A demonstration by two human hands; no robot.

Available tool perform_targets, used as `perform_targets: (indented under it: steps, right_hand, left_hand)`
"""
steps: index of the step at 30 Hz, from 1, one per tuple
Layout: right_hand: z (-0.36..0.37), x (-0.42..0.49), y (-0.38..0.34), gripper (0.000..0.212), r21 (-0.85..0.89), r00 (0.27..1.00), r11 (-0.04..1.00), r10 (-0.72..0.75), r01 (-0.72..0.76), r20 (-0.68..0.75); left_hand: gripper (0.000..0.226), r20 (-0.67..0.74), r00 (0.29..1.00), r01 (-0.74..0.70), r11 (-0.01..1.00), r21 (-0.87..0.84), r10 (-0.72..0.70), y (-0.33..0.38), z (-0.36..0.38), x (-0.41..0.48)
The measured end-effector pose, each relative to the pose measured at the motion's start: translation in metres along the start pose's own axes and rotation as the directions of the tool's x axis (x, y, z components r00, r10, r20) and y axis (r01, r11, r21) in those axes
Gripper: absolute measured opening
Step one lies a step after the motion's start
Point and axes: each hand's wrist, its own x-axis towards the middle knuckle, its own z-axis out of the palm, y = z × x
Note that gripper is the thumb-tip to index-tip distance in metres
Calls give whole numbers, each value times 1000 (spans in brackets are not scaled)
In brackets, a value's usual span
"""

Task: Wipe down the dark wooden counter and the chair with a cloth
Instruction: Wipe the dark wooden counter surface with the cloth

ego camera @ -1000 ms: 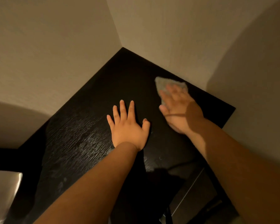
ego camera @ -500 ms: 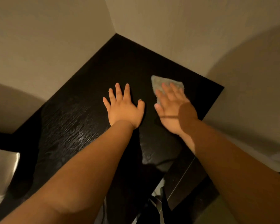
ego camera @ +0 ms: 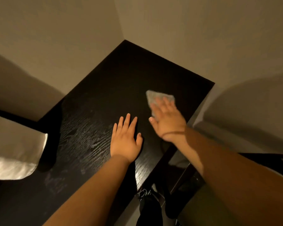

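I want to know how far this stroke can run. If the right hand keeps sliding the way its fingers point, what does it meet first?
The right hand presses the cloth flat on the counter; ahead lies bare wood, then probably the wall behind it, though depth is unclear.

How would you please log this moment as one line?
phase: wiping | right hand: flat on small grey cloth | left hand: flat, bracing | surface: dark wooden counter

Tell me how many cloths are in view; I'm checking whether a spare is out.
1. The cloth lies flat on the dark counter under the right hand, near the right edge. The left hand rests bare beside it. Others may lie out of view.
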Motion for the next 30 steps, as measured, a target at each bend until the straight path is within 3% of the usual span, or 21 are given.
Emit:
perform_targets:
  steps: [3,6,9,13,15,17,19,21,25,28,30]
  right_hand:
    - [8,-49,-31,69,-14,966,983,-178,184,185]
    - [5,-56,-7,72,-19,931,945,-317,326,183]
    - [-3,-34,25,70,-69,969,977,-187,200,160]
    - [7,-42,-3,69,-4,998,1000,-4,4,62]
    - [21,-69,-34,72,34,995,995,-98,97,20]
    - [31,-99,-57,67,33,970,973,-230,228,76]
    - [29,-109,-54,65,34,937,949,-313,312,152]
    - [24,-98,-32,66,18,924,930,-366,367,111]
    - [19,-72,17,61,39,993,993,-114,115,-20]
    - [32,-82,-5,56,122,982,991,72,-51,-172]
    - [47,-103,-35,51,196,956,977,136,-85,-259]
  left_hand:
    - [67,7,1000,19,999,-31,-19,2,2,-30]
    - [68,4,1000,25,999,-31,-25,2,4,-63]
    - [68,13,1000,23,1000,10,-23,1,7,-89]
    - [70,-20,999,40,999,22,-39,3,9,-93]
    - [70,-39,998,42,999,22,-41,2,11,-90]
    - [68,-40,998,38,999,13,-37,2,12,-91]
    - [68,-41,998,41,999,6,-40,2,12,-92]
    - [70,-42,998,44,999,3,-44,3,10,-91]
    - [69,-55,998,44,999,2,-44,2,10,-90]
    - [69,-60,997,37,999,-7,-38,2,10,-90]
    - [69,-63,998,29,1000,-9,-29,1,11,-89]
